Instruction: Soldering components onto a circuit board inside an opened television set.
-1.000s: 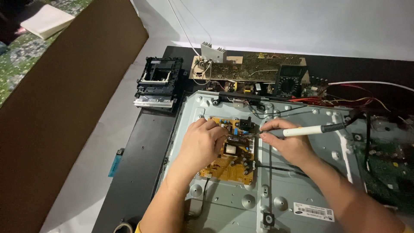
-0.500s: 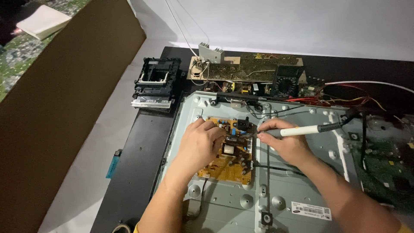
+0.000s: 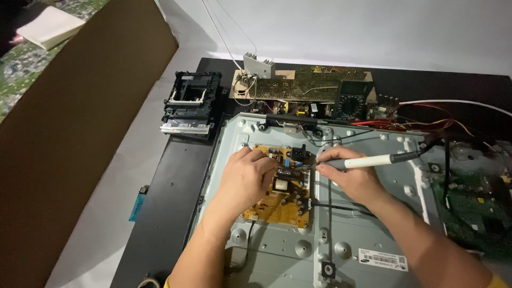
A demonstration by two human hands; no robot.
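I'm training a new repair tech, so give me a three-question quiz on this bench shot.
1. True or false: the left hand rests on the yellow board.
2. What does the right hand hold?
A. a soldering iron
B. a hammer
C. a roll of tape
3. Fill in: the yellow board sits on a grey metal ____.

Key:
1. True.
2. A, the soldering iron, its tip at the board.
3. Panel.
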